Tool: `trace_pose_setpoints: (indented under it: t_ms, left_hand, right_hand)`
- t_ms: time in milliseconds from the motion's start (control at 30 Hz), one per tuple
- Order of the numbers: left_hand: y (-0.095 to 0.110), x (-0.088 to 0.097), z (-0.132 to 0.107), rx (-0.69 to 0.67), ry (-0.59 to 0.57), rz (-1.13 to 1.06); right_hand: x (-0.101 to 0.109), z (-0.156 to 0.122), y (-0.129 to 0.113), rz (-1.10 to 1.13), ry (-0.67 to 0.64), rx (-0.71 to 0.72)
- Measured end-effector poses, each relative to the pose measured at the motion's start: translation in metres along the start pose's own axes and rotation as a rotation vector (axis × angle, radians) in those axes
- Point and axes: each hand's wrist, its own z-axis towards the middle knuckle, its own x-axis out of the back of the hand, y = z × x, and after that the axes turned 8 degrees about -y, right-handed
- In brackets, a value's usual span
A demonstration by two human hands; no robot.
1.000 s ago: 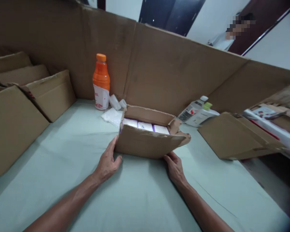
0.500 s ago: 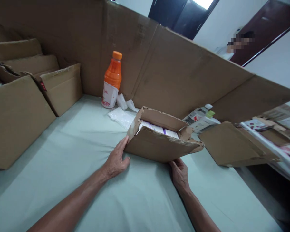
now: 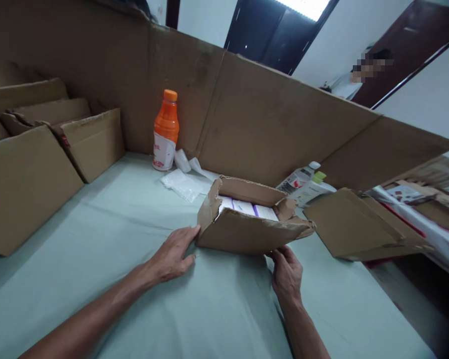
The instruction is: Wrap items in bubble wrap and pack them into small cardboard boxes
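Observation:
A small open-topped cardboard box [image 3: 243, 234] sits on the pale green cloth in front of me, its right end looking slightly raised. White boxes with purple edges [image 3: 243, 207] stand in a row inside it. My left hand [image 3: 174, 254] reaches the box's lower left corner with its fingertips, the thumb spread apart. At the bottom edge on the right, my right hand [image 3: 287, 274] has its fingers curled under the cardboard, and the fingertips are partly hidden.
Behind stands a tall cardboard wall [image 3: 269, 119]. Before it are an orange-capped bottle [image 3: 165, 132], bubble wrap [image 3: 183, 184] and a clear bottle [image 3: 299, 177]. Cardboard boxes [image 3: 26, 184] fill the left; another cardboard box [image 3: 351, 224] lies right. A person [image 3: 346, 86] is beyond the wall.
The box has come down slightly toward the cloth and tilts less. My left hand has slid a little outward and down, its thumb farther from the box. My right hand stays under the right side.

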Motion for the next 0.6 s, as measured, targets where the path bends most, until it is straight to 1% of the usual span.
trace_pose_setpoints:
  t_ms: [67, 133, 200, 267, 300, 367, 433, 500, 600]
  left_hand:
    - [0.003, 0.016, 0.004, 0.051, 0.023, 0.089]
    - [-0.001, 0.042, 0.017, 0.127, 0.118, 0.197]
    - [-0.011, 0.071, 0.037, 0.218, 0.228, 0.293]
    - [-0.026, 0.095, 0.063, 0.286, 0.295, 0.321]
    - [-0.034, 0.105, 0.076, 0.318, 0.32, 0.322]
    - [-0.052, 0.116, 0.098, 0.377, 0.359, 0.3]
    - [-0.067, 0.12, 0.114, 0.432, 0.395, 0.254]
    - [-0.077, 0.122, 0.122, 0.481, 0.438, 0.189]
    - [-0.082, 0.128, 0.123, 0.534, 0.511, 0.054]
  right_hand:
    - [0.001, 0.001, -0.002, 0.031, 0.004, -0.018]
    - [-0.002, 0.002, -0.001, 0.061, -0.034, -0.055]
    - [-0.004, 0.003, 0.003, 0.079, -0.065, -0.091]
    - [-0.004, 0.005, 0.008, 0.075, -0.069, -0.109]
    - [-0.003, 0.007, 0.01, 0.063, -0.063, -0.112]
    - [0.0, 0.009, 0.014, 0.034, -0.063, -0.112]
    - [0.004, 0.01, 0.016, -0.003, -0.068, -0.093]
    - [0.006, 0.01, 0.016, -0.047, -0.081, -0.072]
    - [0.006, 0.01, 0.015, -0.066, -0.116, -0.064]
